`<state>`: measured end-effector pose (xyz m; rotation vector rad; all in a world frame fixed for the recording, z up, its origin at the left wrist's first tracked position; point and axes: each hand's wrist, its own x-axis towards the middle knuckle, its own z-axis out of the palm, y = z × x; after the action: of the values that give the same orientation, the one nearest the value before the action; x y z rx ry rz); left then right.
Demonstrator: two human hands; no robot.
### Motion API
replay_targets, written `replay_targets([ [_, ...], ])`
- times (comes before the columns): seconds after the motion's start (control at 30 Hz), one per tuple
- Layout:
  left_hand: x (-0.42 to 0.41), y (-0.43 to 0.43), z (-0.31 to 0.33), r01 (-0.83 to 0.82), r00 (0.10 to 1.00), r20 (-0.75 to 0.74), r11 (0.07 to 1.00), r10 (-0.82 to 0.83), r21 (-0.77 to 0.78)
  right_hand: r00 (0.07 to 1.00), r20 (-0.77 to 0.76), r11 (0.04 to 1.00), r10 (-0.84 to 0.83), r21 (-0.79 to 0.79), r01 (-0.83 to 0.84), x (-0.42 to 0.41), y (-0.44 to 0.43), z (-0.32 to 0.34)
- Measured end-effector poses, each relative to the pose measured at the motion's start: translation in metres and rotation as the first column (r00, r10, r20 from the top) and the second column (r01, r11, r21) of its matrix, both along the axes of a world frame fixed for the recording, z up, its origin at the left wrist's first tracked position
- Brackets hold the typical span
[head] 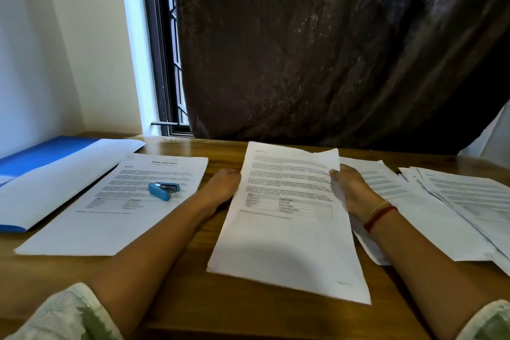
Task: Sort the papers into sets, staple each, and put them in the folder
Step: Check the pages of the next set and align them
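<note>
Right now the papers (pixel 287 218) are at the middle of the table (pixel 179 298), long side pointing away from you, top end far. Your right hand (pixel 352 190) pinches their right edge, thumb on top. Your left hand (pixel 223 186) meets the left edge; its fingers are hidden, so I cannot tell its grip.

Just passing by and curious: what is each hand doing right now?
Left hand: grips the left edge of the middle paper set.
Right hand: grips its right edge.
</note>
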<state>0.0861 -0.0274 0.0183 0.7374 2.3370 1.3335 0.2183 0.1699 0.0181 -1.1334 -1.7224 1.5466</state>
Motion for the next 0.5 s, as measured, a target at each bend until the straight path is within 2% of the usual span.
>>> replay_targets([
  [0.13, -0.013, -0.010, 0.006, -0.083, 0.987, 0.137, 0.997, 0.082, 0.001, 0.993, 0.021, 0.992, 0.120, 0.048, -0.120, -0.013, -0.017, -0.009],
  [0.27, -0.024, -0.005, 0.007, -0.238, 0.956, 0.164, 0.970, 0.243, -0.050, 0.987, 0.012, 0.987, 0.157, 0.023, -0.158, -0.020, -0.029, -0.018],
  [0.33, -0.030, -0.003, 0.003, -0.281, 0.944, 0.177, 0.960, 0.278, -0.011, 0.987, -0.016, 0.987, 0.162, 0.011, -0.162, -0.020, -0.031, -0.021],
  [0.5, -0.035, -0.001, -0.013, -0.333, 0.895, 0.362, 0.930, 0.259, 0.159, 0.981, -0.067, 0.983, 0.181, -0.003, -0.181, -0.022, -0.035, -0.025],
])
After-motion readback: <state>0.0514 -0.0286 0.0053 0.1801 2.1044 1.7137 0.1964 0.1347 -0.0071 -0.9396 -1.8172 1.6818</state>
